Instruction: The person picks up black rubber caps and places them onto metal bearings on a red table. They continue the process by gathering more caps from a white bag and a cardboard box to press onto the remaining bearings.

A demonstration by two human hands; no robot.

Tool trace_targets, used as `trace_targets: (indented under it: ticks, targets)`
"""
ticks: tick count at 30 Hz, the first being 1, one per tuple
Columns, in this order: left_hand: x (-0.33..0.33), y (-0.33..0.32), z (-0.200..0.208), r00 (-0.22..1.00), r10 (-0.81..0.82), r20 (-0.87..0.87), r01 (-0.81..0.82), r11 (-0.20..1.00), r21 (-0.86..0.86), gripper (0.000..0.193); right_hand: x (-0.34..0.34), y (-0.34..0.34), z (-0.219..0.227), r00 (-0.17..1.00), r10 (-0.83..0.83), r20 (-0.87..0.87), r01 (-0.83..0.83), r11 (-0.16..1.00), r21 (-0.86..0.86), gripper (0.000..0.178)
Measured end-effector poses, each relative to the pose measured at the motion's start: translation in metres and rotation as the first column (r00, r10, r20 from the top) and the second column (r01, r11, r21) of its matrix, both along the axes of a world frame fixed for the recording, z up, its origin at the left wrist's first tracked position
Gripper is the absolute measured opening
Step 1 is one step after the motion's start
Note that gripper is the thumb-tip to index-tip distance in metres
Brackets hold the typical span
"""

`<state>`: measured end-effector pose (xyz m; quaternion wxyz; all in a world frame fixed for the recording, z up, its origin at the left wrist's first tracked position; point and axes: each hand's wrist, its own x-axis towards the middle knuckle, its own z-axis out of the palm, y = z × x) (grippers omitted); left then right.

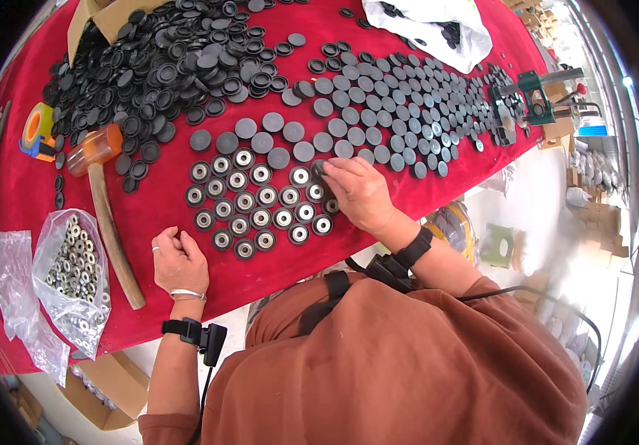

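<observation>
Dark disc in right hand, at the upper right edge of a cluster of bearing-fitted discs.
Right hand (360,191): thumb and fingertips pinched on one dark, round disc (318,168), low over red, napped cloth (164,193). Left hand (182,263): fingers curled near the cluster's lower left; cannot tell if anything is inside. Fitted discs (261,217): about 24, dark rims, shiny metal ring centres, loose rows. Plain grey discs (401,111) beyond, flat, matt; too many to count. Black heap (164,67), rimmed, jumbled, likewise uncounted. Mallet (104,200): one, amber translucent head, wooden handle. Clear plastic bags, two: one full of bearings (75,267), one flat and crinkled (19,297).
</observation>
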<state>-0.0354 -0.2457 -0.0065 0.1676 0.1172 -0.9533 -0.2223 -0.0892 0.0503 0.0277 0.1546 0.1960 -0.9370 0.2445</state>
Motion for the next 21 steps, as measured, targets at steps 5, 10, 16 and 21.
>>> trace_targets:
  ticks: [5, 10, 16, 21]
  targets:
    - [-0.001, -0.001, 0.001, 1.000, -0.007, -0.011, 0.007, 1.000, 0.000, 0.011, -0.001, -0.002, -0.005, 0.989, 0.148, -0.019, -0.135, 0.943, 0.304, 0.037]
    - [-0.001, 0.001, 0.005, 1.000, -0.002, 0.025, 0.000, 0.999, 0.044, 0.012, 0.006, 0.000, 0.001, 0.986, 0.129, 0.103, -0.161, 0.887, 0.432, 0.043]
    - [0.003, -0.001, 0.006, 1.000, -0.021, 0.020, 0.020, 0.998, 0.066, 0.012, 0.007, 0.002, 0.007, 0.978, 0.182, 0.106, -0.210, 0.820, 0.532, 0.045]
    - [0.004, -0.002, 0.004, 0.999, -0.050, -0.001, 0.049, 0.997, 0.058, 0.011, 0.005, 0.000, 0.012, 0.976, 0.152, 0.159, -0.209, 0.865, 0.455, 0.042]
